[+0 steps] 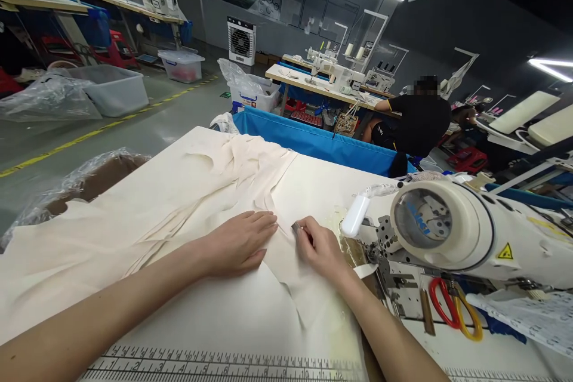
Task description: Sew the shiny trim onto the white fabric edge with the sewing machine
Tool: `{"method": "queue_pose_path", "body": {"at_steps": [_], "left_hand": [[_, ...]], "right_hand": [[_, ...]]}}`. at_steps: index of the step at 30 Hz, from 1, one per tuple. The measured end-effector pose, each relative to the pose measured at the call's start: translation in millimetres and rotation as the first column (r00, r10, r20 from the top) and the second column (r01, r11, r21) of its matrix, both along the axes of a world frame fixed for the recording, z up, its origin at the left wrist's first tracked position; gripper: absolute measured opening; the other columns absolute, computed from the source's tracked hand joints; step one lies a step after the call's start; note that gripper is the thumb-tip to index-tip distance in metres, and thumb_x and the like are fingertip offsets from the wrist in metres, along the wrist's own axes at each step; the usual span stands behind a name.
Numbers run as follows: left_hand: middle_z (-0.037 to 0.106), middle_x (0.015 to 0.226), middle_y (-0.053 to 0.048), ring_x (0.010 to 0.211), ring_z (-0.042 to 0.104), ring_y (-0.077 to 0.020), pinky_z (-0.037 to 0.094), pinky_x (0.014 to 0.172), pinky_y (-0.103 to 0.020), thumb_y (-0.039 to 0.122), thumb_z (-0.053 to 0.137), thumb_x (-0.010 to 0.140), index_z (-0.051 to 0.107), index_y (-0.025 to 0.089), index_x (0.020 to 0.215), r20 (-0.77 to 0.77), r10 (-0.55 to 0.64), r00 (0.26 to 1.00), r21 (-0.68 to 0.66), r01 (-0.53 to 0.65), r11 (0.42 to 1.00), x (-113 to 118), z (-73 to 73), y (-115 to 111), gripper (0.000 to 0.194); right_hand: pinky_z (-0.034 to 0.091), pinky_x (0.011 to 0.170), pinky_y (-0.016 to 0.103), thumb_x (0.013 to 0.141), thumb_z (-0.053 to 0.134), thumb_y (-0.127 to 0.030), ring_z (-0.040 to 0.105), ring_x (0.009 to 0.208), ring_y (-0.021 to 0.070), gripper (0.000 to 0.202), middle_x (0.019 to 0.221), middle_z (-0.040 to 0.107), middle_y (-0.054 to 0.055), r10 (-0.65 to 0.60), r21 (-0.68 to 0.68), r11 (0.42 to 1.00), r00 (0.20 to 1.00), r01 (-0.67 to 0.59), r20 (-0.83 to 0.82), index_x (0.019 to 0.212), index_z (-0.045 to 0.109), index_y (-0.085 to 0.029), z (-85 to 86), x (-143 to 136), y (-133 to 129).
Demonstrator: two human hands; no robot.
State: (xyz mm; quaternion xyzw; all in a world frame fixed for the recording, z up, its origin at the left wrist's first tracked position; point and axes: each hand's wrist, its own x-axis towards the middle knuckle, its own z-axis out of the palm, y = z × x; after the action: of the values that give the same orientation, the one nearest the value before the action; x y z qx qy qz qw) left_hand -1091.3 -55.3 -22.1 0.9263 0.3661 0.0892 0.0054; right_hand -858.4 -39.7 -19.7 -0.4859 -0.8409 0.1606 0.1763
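Observation:
Layers of cream fabric [210, 191] lie rumpled over the white table and flatten out between my hands. My left hand [239, 242] rests flat on the fabric with its fingers stretched out together and the palm down. To its right, my right hand [320, 250] is closed in a pinch over the fabric's right part. A small grey metal-looking piece [295, 227] sticks out from its thumb and fingertips; the rest of it is hidden in the hand, so its kind cannot be made out. Close to the right hand stands the sewing machine [423, 221].
Red-and-yellow-handled scissors [456, 309] and a wooden-handled tool [427, 312] lie beside the machine. A ruler strip [215, 364] runs along the table's near edge. Behind the table hangs a blue cloth trough [308, 140]. A co-worker [423, 113] sits farther back at another machine.

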Motion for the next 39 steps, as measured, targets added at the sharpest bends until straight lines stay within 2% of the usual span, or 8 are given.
{"method": "queue_pose_path", "body": {"at_steps": [5,13,19,23,25,30,34,39], "left_hand": [[0.055,0.139,-0.019,0.132,0.05,-0.0327,0.042,0.109,-0.044,0.025,0.048,0.091,0.055,0.009,0.128,-0.019,-0.002,1.0,-0.002,0.002,1.0,-0.1,0.9,-1.8,0.041],[0.057,0.134,-0.02,0.134,0.047,-0.0346,0.04,0.112,-0.047,0.027,0.047,0.09,0.055,0.009,0.126,-0.026,-0.002,1.0,-0.005,0.001,1.0,2.8,-3.1,-1.5,0.04],[0.055,0.137,-0.021,0.134,0.047,-0.0356,0.04,0.112,-0.047,0.028,0.046,0.091,0.054,0.007,0.13,-0.05,0.009,0.999,-0.011,-0.01,1.0,3.3,-4.4,-2.1,0.045],[0.056,0.135,-0.022,0.132,0.049,-0.0366,0.043,0.109,-0.049,0.028,0.047,0.09,0.057,0.007,0.126,-0.064,0.021,0.998,-0.006,-0.021,1.0,5.2,-1.5,-2.2,0.042],[0.056,0.135,-0.022,0.132,0.049,-0.0373,0.044,0.107,-0.049,0.026,0.048,0.089,0.057,0.007,0.126,-0.063,0.025,0.998,-0.002,-0.025,1.0,5.7,-0.8,-2.4,0.043],[0.053,0.14,-0.02,0.136,0.045,-0.0367,0.042,0.109,-0.048,0.026,0.047,0.09,0.057,0.008,0.127,-0.048,0.02,0.999,-0.022,-0.021,1.0,6.0,-1.3,-5.0,0.042],[0.052,0.142,-0.017,0.137,0.043,-0.0382,0.043,0.107,-0.05,0.03,0.047,0.091,0.054,0.011,0.132,-0.052,0.022,0.998,-0.05,-0.025,0.998,8.5,-0.8,-7.7,0.045],[0.053,0.14,-0.017,0.134,0.046,-0.0389,0.044,0.104,-0.052,0.031,0.048,0.091,0.051,0.018,0.136,-0.066,0.002,0.998,-0.005,-0.002,1.0,11.3,-2.9,-8.3,0.047]], "right_hand": [[0.037,0.061,0.026,0.097,0.039,-0.02,0.068,0.072,0.0204,0.019,0.084,0.075,0.003,-0.003,0.0,1.0,0.999,0.003,0.046,0.104,0.057,-0.022,-1.3,-18.9,10.5],[0.032,0.059,0.027,0.098,0.041,-0.019,0.07,0.076,0.0216,0.02,0.09,0.077,0.004,-0.013,0.013,1.0,0.99,0.011,0.142,0.109,0.058,-0.022,-1.8,-31.2,14.2],[0.027,0.056,0.028,0.098,0.04,-0.02,0.068,0.069,0.0218,0.019,0.083,0.075,0.004,0.001,0.03,1.0,0.987,-0.006,0.162,0.102,0.059,-0.022,-1.1,-37.0,13.8],[0.024,0.054,0.029,0.091,0.046,-0.018,0.064,0.063,0.0214,0.013,0.075,0.072,0.003,0.032,0.028,0.999,0.99,-0.037,0.138,0.089,0.059,-0.023,3.4,-29.5,13.9],[0.028,0.054,0.028,0.089,0.045,-0.016,0.062,0.063,0.0196,0.014,0.073,0.071,0.001,0.041,0.018,0.999,0.995,-0.042,0.093,0.087,0.058,-0.023,6.3,-20.5,15.1],[0.039,0.058,0.024,0.096,0.035,-0.021,0.059,0.062,0.0155,0.019,0.075,0.067,0.0,0.047,0.011,0.999,0.998,-0.046,-0.042,0.095,0.055,-0.021,8.2,-1.1,15.5],[0.04,0.059,0.024,0.097,0.037,-0.024,0.06,0.061,0.016,0.019,0.07,0.065,-0.002,0.098,-0.003,0.995,0.993,-0.098,-0.059,0.1,0.056,-0.021,1.0,2.2,8.4],[0.038,0.061,0.026,0.098,0.037,-0.023,0.064,0.066,0.0186,0.022,0.077,0.07,0.002,0.095,0.02,0.995,0.995,-0.095,-0.015,0.103,0.058,-0.02,-7.1,2.5,3.3]]}}
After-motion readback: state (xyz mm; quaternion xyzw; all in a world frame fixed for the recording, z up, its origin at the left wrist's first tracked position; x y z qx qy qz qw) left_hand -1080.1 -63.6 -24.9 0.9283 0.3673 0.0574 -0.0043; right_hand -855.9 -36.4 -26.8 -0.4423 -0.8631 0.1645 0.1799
